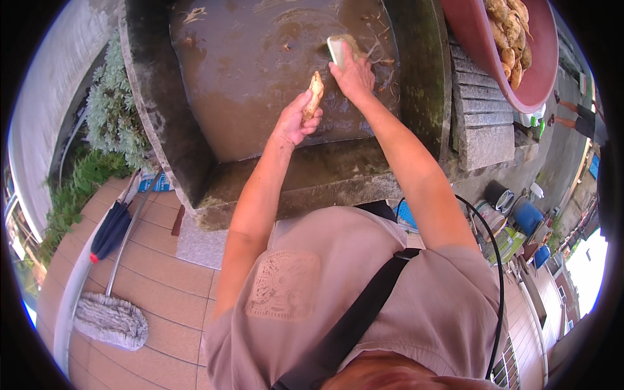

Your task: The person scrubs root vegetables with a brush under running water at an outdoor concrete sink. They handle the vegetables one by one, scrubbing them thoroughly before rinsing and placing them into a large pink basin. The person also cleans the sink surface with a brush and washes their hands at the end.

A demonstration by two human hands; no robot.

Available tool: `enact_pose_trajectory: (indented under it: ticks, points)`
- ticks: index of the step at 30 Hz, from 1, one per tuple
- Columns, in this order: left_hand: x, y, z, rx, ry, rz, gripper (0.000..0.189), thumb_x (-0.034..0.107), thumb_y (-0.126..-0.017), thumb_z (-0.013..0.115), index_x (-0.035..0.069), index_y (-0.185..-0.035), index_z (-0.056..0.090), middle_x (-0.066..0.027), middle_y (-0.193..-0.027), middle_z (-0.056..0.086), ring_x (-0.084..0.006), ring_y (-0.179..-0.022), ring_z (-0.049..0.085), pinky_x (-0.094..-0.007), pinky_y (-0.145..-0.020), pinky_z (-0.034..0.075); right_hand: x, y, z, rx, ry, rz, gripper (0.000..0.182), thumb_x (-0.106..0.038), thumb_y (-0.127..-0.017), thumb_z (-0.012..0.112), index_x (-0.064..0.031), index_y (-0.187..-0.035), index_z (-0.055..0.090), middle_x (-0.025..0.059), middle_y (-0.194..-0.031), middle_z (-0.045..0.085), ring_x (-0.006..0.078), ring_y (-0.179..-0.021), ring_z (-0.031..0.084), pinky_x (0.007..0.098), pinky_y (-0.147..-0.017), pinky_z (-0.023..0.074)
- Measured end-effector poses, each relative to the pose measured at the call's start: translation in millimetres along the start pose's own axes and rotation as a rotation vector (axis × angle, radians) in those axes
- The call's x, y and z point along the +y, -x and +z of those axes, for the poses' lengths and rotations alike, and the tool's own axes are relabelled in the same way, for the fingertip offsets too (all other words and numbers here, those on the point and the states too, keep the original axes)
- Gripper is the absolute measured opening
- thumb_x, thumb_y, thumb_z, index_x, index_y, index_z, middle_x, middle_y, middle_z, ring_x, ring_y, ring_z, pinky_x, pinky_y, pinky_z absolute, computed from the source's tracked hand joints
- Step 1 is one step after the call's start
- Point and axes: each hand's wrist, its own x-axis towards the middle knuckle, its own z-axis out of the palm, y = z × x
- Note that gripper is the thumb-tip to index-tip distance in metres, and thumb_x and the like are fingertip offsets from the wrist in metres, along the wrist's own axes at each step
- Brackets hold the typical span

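A muddy, pale tuber (314, 97), probably a sweet potato, points upward from my left hand (298, 118), whose fingers wrap its lower end. My right hand (355, 75) grips a scrub brush (336, 50) with a pale back, and tan bristles seem to show beyond the fingers. The brush is a little apart from the tuber, at or just above the murky water. Both hands are over a stone or concrete basin (292, 187) filled with brown water (243, 92). Thin roots (378, 46) and plant scraps float there, mostly near the right wall.
Several tubers lie in a reddish plastic tub (538, 73) right of the basin, beside a ridged stone washboard (480, 107). A mop (111, 319) and a folded umbrella (112, 229) are at left. Buckets (526, 217) stand at right; another person's legs (568, 113) show farther off.
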Motion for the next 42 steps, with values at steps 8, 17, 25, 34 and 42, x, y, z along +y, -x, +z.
enact_pose_trajectory:
  ticks: [8,17,25,34,42]
  points:
    - [-1,-18,-14,0.204,0.33,0.139,0.031,0.036,-0.092,0.044,0.008,-0.095,0.058,-0.0086,-0.082,0.063,-0.0251,-0.073,0.061,-0.0409,-0.069,0.051,-38,109,-10,-0.373,-0.282,-0.121,0.072,-0.049,-0.084,0.05,-0.0141,-0.142,0.025,0.025,-0.105,0.047,0.0424,-0.097,0.053,0.049,-0.08,0.0449]
    - [3,-21,6,0.487,0.035,0.34,0.035,0.028,-0.097,0.036,0.006,-0.115,0.055,-0.008,-0.092,0.062,-0.0166,-0.071,0.06,-0.0296,-0.052,0.048,-44,99,-16,-0.372,-0.31,-0.093,0.07,-0.052,-0.086,0.043,-0.0109,-0.14,0.027,0.0284,-0.111,0.048,0.0444,-0.101,0.052,0.0451,-0.088,0.0422]
    - [-1,0,2,0.049,-0.261,0.069,0.044,0.04,-0.096,0.038,0.004,-0.118,0.052,-0.0067,-0.076,0.059,-0.0119,-0.055,0.052,-0.0216,-0.038,0.037,7,-2,0,-0.031,-0.028,-0.103,0.064,-0.044,-0.082,0.056,-0.0149,-0.134,0.031,0.0283,-0.113,0.048,0.042,-0.1,0.053,0.0491,-0.081,0.0453]
    - [2,-25,-16,0.104,0.282,0.123,0.047,0.04,-0.095,0.037,0.002,-0.116,0.054,-0.0129,-0.09,0.063,-0.0275,-0.081,0.06,-0.0404,-0.074,0.051,-28,122,-3,-0.34,-0.393,-0.105,0.073,-0.047,-0.083,0.051,-0.012,-0.141,0.023,0.0288,-0.107,0.047,0.0451,-0.096,0.054,0.0497,-0.083,0.0444]
    - [-15,-39,-22,0.327,0.055,0.234,0.047,0.046,-0.096,0.035,0.007,-0.111,0.055,-0.0108,-0.084,0.061,-0.0221,-0.062,0.058,-0.0343,-0.052,0.048,-36,62,-13,-0.147,-0.389,0.028,0.065,-0.045,-0.085,0.05,-0.0104,-0.136,0.028,0.0275,-0.103,0.052,0.0439,-0.09,0.057,0.0501,-0.077,0.0458]
